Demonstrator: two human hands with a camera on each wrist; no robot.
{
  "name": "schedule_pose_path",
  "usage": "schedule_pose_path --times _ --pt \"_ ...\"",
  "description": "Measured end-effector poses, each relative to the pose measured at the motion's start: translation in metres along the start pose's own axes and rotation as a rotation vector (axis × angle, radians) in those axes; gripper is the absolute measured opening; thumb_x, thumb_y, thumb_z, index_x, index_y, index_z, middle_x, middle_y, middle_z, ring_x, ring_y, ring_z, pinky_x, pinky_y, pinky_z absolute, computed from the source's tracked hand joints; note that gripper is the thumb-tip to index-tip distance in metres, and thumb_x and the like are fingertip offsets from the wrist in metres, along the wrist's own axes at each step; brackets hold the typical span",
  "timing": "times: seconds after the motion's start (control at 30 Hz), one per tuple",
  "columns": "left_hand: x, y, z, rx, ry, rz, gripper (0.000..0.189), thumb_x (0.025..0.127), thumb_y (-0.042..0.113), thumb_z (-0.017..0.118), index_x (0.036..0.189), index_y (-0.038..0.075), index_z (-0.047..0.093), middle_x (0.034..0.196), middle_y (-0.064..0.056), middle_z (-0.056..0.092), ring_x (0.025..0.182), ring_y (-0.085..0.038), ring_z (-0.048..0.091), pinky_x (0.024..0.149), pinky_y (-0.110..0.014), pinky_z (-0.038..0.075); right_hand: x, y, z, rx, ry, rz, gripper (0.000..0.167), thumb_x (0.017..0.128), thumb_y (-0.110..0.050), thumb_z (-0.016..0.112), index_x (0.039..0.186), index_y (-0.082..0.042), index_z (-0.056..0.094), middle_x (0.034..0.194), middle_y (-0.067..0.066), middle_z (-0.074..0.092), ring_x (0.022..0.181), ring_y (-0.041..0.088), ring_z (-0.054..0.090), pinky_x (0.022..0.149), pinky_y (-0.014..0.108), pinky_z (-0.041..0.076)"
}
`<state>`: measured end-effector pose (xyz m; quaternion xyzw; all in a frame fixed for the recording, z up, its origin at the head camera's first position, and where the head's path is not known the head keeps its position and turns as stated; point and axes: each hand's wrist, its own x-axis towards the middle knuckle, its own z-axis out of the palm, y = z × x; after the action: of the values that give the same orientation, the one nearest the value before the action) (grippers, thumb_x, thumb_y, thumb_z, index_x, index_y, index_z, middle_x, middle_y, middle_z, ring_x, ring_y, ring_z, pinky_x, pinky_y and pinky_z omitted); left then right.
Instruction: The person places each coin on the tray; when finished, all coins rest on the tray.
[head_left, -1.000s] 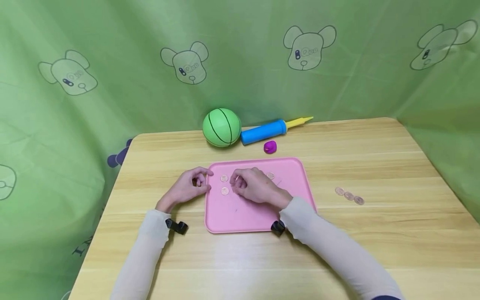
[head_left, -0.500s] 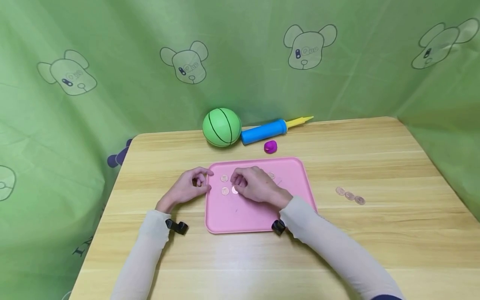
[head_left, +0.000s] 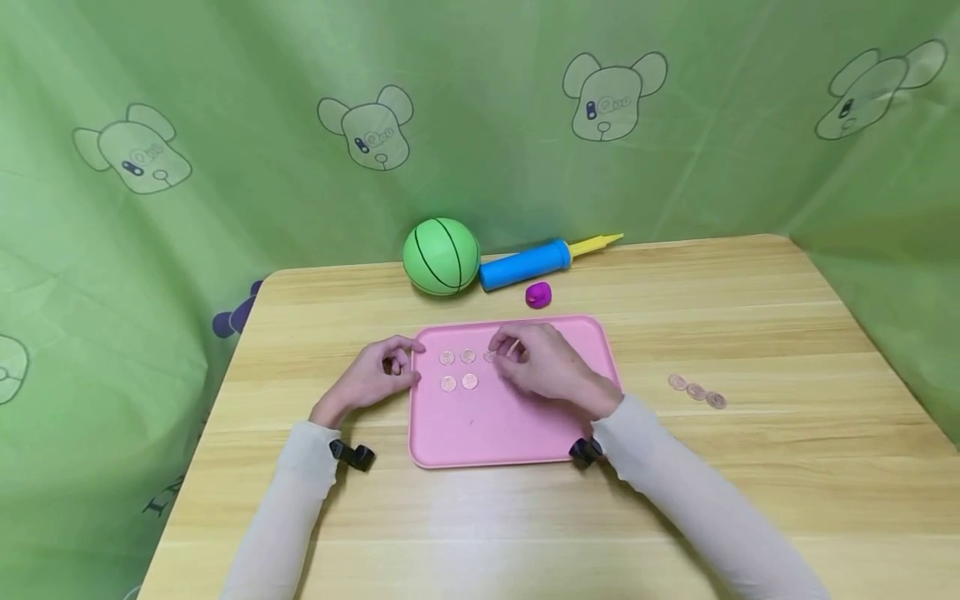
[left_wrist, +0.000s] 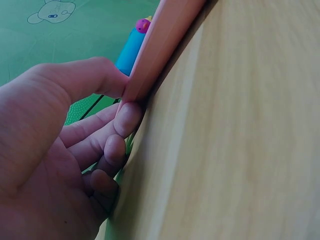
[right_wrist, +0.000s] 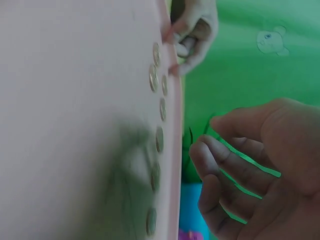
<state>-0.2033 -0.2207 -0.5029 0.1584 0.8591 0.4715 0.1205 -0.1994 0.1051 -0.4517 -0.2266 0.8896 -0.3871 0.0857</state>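
My left hand point(head_left: 375, 369) holds the left edge of a pink tray point(head_left: 517, 437), with thumb and index finger at its rim; the other fingers curl beneath, near the table. Several coins point(head_left: 447, 357) lie flat in two rows in the tray. The nearer row has two coins point(head_left: 469, 381); the row along the far rim runs on under my right hand. That right hand point(head_left: 546, 362) hovers over the tray, fingertips overlapping a coin in the head view. In the right wrist view its thumb and loosely bent fingers point(right_wrist: 235, 170) are apart, with nothing between them.
Three coins point(head_left: 697, 392) lie in a slanted line on the table to the tray's right. Behind the tray are a green ball point(head_left: 441, 257), a blue pump point(head_left: 525, 266) with a yellow nozzle, and a small purple toy duck point(head_left: 538, 294). A green curtain point(head_left: 480, 83) hangs behind.
My right hand has moved right along the tray, uncovering a coin in the far row and the second coin of the nearer row. The left hand stays at the tray's edge.
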Motion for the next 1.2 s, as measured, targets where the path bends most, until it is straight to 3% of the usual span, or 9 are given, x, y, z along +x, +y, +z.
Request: schedule_pose_path --times 0.3,0.5,0.77,1.03,1.2 --pt "0.0 -0.001 0.0 -0.004 0.002 0.004 0.049 0.091 0.002 0.081 0.138 0.001 0.067 0.094 -0.006 0.067 0.084 -0.017 0.059 0.077 -0.023 0.051 -0.025 0.023 -0.034 -0.046 0.09 0.025 0.015 0.1 -0.007 0.074 0.114 -0.005 0.076 0.102 0.008 0.079 0.094 0.022 0.072 0.086 0.038 0.062" --pt "0.001 -0.002 0.001 -0.005 0.0 0.001 0.049 0.091 0.002 0.081 0.138 0.001 0.067 0.094 -0.005 0.067 0.084 -0.016 0.059 0.077 -0.023 0.051 -0.045 0.036 -0.056 -0.083 0.108 0.09 0.02 0.101 -0.009 0.074 0.12 -0.004 0.076 0.106 0.011 0.079 0.095 0.024 0.072 0.086 0.035 0.061" --pt "0.0 -0.002 0.0 -0.009 0.008 0.016 0.048 0.09 0.002 0.081 0.137 -0.001 0.068 0.094 -0.011 0.068 0.084 -0.019 0.058 0.077 -0.022 0.05 -0.064 0.052 -0.08 -0.127 0.096 0.129 0.023 0.104 -0.006 0.068 0.126 -0.002 0.074 0.115 0.018 0.078 0.101 0.03 0.073 0.089 0.043 0.062" --pt "-0.001 0.0 0.001 0.002 -0.001 0.008 0.049 0.092 0.004 0.08 0.139 0.0 0.067 0.094 -0.006 0.067 0.084 -0.016 0.058 0.078 -0.023 0.05 -0.086 0.077 -0.096 -0.181 0.177 0.07 0.022 0.105 -0.005 0.066 0.125 0.001 0.073 0.109 0.019 0.08 0.101 0.034 0.076 0.084 0.026 0.059" --pt "-0.002 0.003 0.001 0.0 0.002 -0.009 0.049 0.091 0.003 0.08 0.139 0.002 0.067 0.093 -0.005 0.067 0.085 -0.018 0.058 0.078 -0.023 0.05 -0.101 0.086 -0.11 -0.16 0.183 0.103 0.025 0.107 -0.006 0.064 0.131 0.002 0.069 0.115 0.023 0.078 0.105 0.041 0.076 0.076 0.022 0.057"
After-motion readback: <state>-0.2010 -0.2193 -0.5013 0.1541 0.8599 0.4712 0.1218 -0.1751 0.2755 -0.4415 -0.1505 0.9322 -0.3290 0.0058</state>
